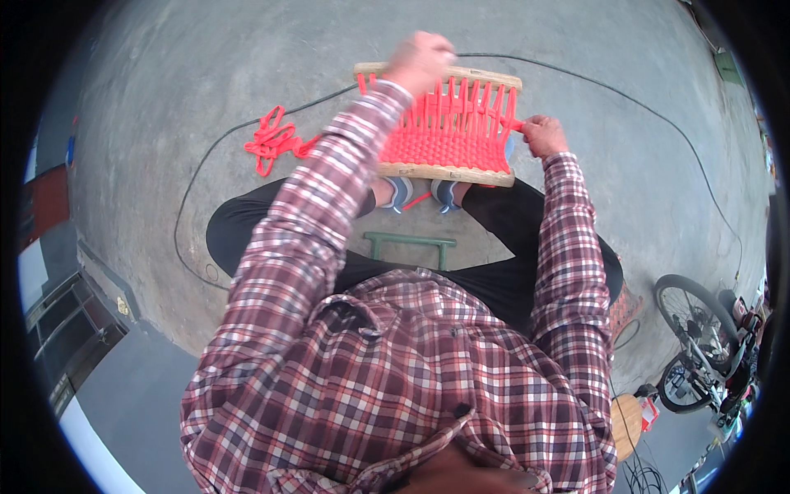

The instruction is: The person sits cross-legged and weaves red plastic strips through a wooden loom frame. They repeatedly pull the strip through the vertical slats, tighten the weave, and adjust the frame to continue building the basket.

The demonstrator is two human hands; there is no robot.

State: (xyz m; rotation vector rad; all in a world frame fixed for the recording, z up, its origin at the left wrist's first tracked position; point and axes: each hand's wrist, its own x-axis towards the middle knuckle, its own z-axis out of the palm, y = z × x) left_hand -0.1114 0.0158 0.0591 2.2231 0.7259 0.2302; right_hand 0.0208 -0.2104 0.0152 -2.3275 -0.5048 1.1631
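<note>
A wooden frame (487, 78) strung with red straps stands in front of me, above my shoes. Its near half carries a tight red weave (444, 152); farther off, the lengthwise straps are spaced apart with gaps between them. My right hand (545, 136) is at the frame's right side, its fingers closed on a red strap that runs in among the lengthwise ones. Raised over the far wooden bar, my left hand (423, 61) is smeared by motion, and its fingers cannot be made out. Left of the frame, a loose heap of red strap (273, 142) lies on the floor.
A dark cable (212, 156) loops over the concrete floor around the frame. Between my legs shows a green metal bar (410, 240). Wheels of a bicycle (698, 323) and a round wooden top (625, 424) are at the lower right.
</note>
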